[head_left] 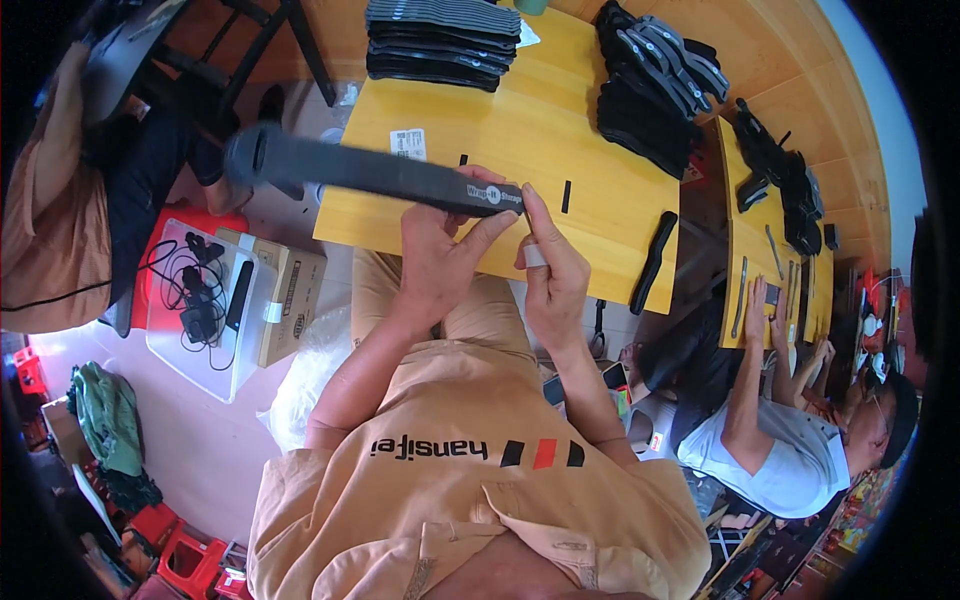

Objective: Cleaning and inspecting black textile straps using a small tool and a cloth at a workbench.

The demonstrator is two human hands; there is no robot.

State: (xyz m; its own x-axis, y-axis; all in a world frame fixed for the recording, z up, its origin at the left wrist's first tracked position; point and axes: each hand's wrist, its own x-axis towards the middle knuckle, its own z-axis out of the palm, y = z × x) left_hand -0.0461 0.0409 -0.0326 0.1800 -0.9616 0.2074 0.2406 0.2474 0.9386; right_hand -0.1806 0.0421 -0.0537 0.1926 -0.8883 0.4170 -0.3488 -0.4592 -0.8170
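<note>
A wide dark grey storage strap [340, 168] with a slot at its left end stretches over the near edge of the yellow table [540, 110]. My left hand [437, 255] is closed around its right part, thumb on the near side. At the strap's right end, beside a pale printed mark, my right hand [557, 270] pinches the tip. A white band wraps one finger of that hand. Two short black strips, one right of my right hand [567, 196] and one partly behind the strap, lie on the tabletop. A folded black strap [655, 262] rests near the right edge.
Stacked folded straps [440, 45] stand at the far left of the table; a looser pile [650, 100] lies far right. On the left, a clear bin [200, 345] holds cables beside a cardboard box [290, 300]. People sit at both sides, one at another table [745, 200].
</note>
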